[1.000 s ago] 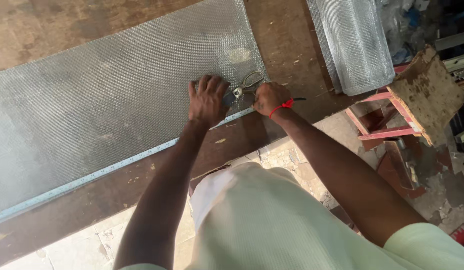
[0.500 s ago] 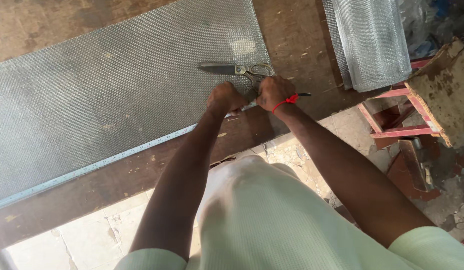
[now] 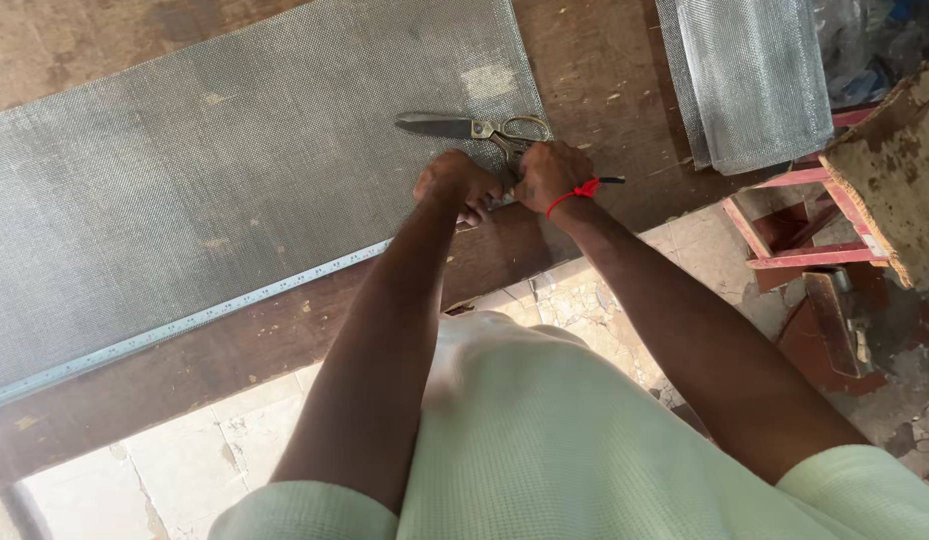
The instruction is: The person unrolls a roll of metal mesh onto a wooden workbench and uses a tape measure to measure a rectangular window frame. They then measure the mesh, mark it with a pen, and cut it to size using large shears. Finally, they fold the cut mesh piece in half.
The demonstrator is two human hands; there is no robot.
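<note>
Here your left hand (image 3: pixel 455 185) and right hand (image 3: pixel 550 175) sit close together at the near right corner of the mesh (image 3: pixel 235 170), which lies flat on the worktop (image 3: pixel 285 330). Both hands are curled, fingers closed at the end of the tape measure (image 3: pixel 185 325) that runs along the mesh's near edge; what each one grips cannot be told. The scissors (image 3: pixel 475 128) lie closed on the mesh, just beyond your hands. A second mesh piece (image 3: pixel 755 80) lies well apart to the right.
</note>
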